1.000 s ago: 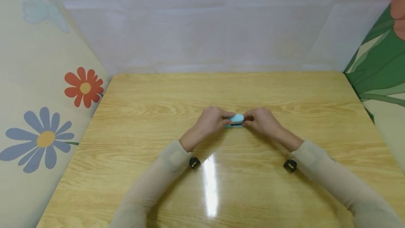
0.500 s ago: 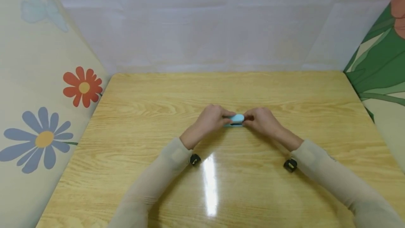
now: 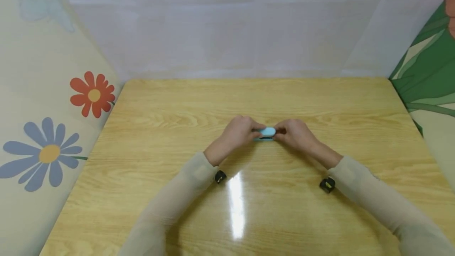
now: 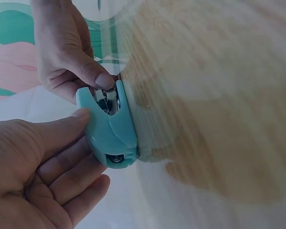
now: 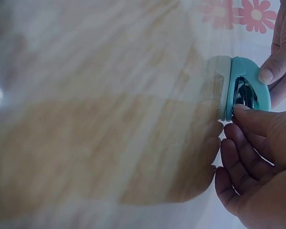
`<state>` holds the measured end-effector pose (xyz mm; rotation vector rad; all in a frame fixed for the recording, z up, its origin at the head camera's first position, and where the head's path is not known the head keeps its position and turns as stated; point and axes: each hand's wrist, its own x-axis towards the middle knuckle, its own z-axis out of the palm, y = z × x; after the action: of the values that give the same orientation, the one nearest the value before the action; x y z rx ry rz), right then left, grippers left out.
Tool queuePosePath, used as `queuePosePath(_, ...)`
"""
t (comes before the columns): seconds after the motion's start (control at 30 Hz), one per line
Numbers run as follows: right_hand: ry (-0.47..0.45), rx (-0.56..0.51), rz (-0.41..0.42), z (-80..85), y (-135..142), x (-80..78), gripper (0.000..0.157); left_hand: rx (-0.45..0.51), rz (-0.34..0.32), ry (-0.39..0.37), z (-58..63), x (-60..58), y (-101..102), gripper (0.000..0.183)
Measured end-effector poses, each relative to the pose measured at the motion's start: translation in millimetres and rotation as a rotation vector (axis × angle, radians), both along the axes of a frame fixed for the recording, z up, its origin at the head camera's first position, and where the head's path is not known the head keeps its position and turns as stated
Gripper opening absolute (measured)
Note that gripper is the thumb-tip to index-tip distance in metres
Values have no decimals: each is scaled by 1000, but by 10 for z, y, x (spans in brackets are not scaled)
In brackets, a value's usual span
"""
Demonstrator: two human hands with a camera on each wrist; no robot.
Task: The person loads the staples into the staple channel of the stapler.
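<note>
A small light-blue stapler [image 3: 267, 132] stands on the table between both hands. My left hand [image 3: 239, 132] holds its top cover between thumb and fingers, at the rear end in the left wrist view. At the opposite end my right hand [image 3: 296, 134] pinches the front, its thumb on the metal part inside the opening. In the left wrist view the stapler [image 4: 112, 131] shows its metal insides between the cover and the base. The right wrist view shows the right thumb [image 5: 257, 120] at the dark slot, with the other fingers curled beneath. Fingertips behind the stapler are partly hidden.
A glossy wood-grain table [image 3: 177, 102] spreads around the hands, with a bright light reflection in front. A white sheet [image 3: 227, 31] hangs along the back edge. Flower-patterned panels [image 3: 49, 153] flank the table. A small black device [image 3: 327, 185] sits at each sleeve cuff.
Both hands keep their hold on the stapler with hardly any movement. The whole head view has shifted slightly.
</note>
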<state>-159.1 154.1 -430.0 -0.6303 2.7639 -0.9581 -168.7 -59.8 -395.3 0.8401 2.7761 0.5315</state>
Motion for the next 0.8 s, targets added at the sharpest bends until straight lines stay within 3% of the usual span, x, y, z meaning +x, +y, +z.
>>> queuePosePath(0.33, -41, -20, -20, -14, -6, 43, 18, 152, 25, -48, -84, 19, -143, 32)
queuePosePath(0.63, -37, -14, -31, 6, 28, 46, 19, 168, 36, -23, -91, 37, -125, 35)
queuePosePath(0.8, 5, 11, -41, 55, 82, 66, 21, 174, 83, -30, -72, 92, -163, 54)
